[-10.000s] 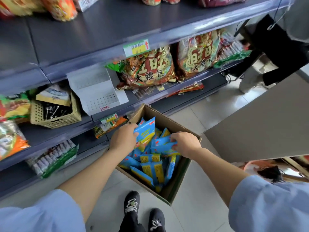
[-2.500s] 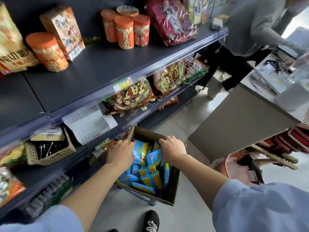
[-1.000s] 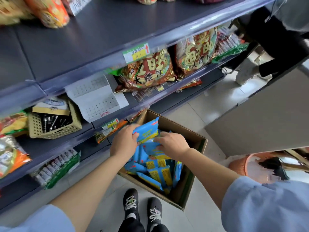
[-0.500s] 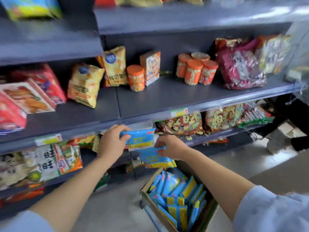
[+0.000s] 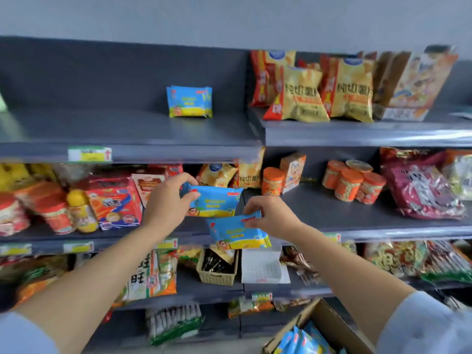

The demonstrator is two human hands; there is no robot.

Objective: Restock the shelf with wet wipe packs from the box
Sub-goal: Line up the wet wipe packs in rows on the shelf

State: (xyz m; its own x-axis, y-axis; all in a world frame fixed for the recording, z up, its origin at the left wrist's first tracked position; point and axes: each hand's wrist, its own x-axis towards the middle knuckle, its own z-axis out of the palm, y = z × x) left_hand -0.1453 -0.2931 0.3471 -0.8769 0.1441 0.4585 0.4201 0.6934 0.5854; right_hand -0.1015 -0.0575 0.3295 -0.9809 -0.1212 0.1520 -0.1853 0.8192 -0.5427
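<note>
Head view: left hand (image 5: 166, 200) grips a blue wet wipe pack, the upper pack (image 5: 217, 201), by its left end, held in front of the middle shelf. Right hand (image 5: 273, 217) pinches the lower pack (image 5: 237, 233) by its top right corner; it hangs tilted just below the upper pack. One shelved pack (image 5: 190, 101) stands upright on the top shelf (image 5: 127, 134), left of the yellow snack bags (image 5: 304, 98). Cardboard box (image 5: 329, 325) at bottom right holds more loose packs (image 5: 304, 339). Woven basket (image 5: 217, 277) sits on the shelf below the hands.
</note>
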